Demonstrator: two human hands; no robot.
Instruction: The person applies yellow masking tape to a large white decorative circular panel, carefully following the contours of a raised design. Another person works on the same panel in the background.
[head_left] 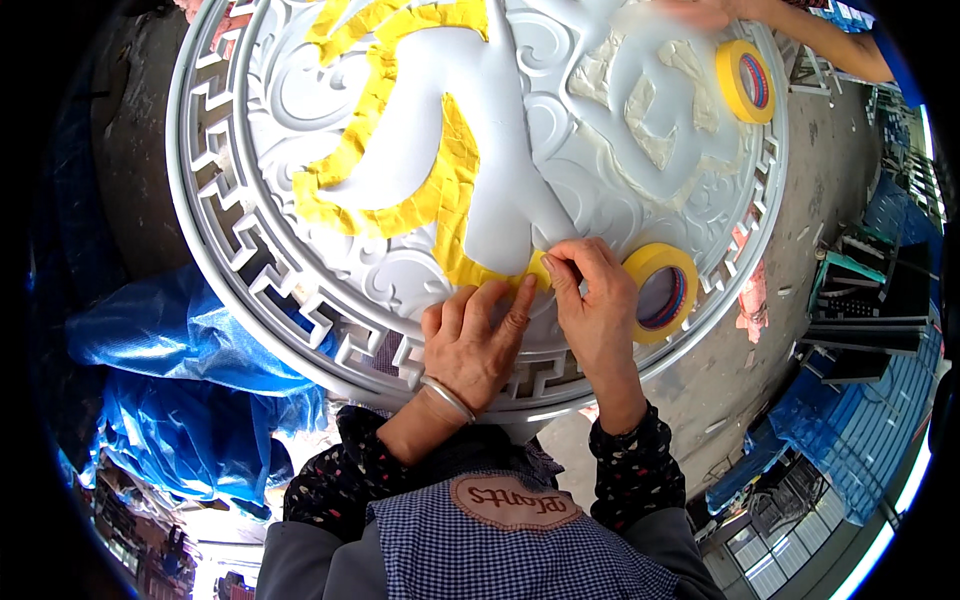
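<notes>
On the round grey panel (pixel 590 205), seemingly taping around the raised figure (pixel 497 205): pinching yellow tape (pixel 541 268) with right hand (pixel 598 308); cannot tell grip of left hand (pixel 470 342); next, probably press flat.

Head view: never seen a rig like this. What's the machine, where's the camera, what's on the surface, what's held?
No machine here: a person works with two bare hands. The fisheye camera sits on their head, looking down, so straight edges bend. Under the hands is a round, pale grey relief panel with a fretwork border. Yellow tape strips line much of a smooth raised shape. The left hand rests its fingertips at the tape; the right hand appears to pinch a short end of it. Two yellow tape rolls are there too. Upper right, another person's forearm reaches in.
</notes>
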